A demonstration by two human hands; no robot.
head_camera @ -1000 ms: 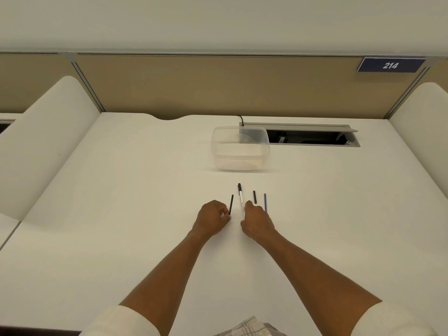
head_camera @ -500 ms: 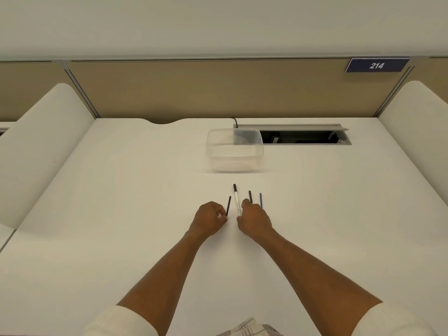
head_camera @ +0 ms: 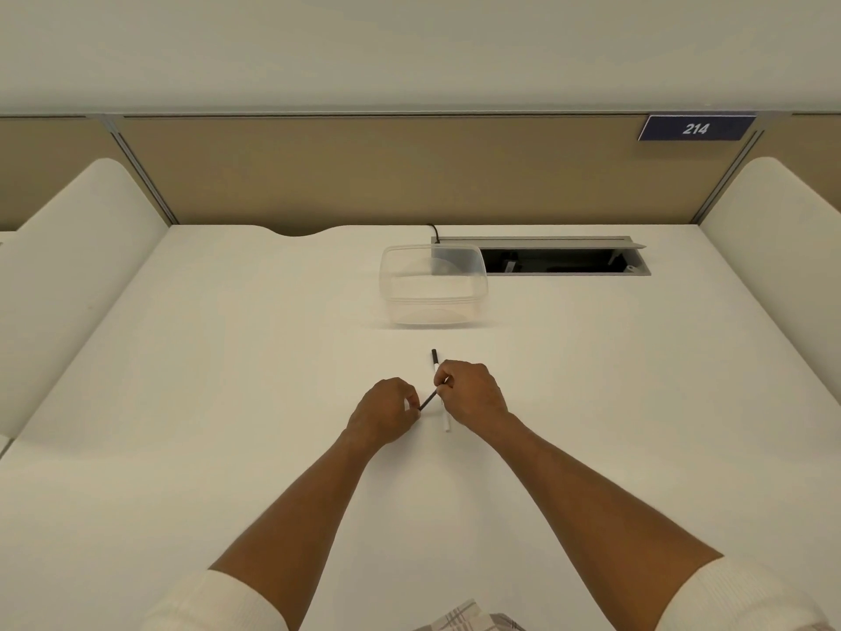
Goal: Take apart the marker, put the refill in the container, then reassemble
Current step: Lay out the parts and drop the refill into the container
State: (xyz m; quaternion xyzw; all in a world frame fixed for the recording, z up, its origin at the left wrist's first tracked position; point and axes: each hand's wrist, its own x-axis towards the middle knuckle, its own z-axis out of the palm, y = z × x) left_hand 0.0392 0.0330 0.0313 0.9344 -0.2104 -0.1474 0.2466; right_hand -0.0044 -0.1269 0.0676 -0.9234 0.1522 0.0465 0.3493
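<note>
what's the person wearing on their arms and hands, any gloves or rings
No gloves: the left hand and the right hand are bare, and no ring, watch or bracelet shows on either. Both forearms are uncovered up to near the elbows, where cream-white sleeves with a fine ribbed knit are pushed up. A bit of grey-and-white plaid fabric shows at the bottom edge between the arms.

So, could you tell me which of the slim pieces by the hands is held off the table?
The short black stick, pinched between both hands; the white marker lies flat on the table.
</note>
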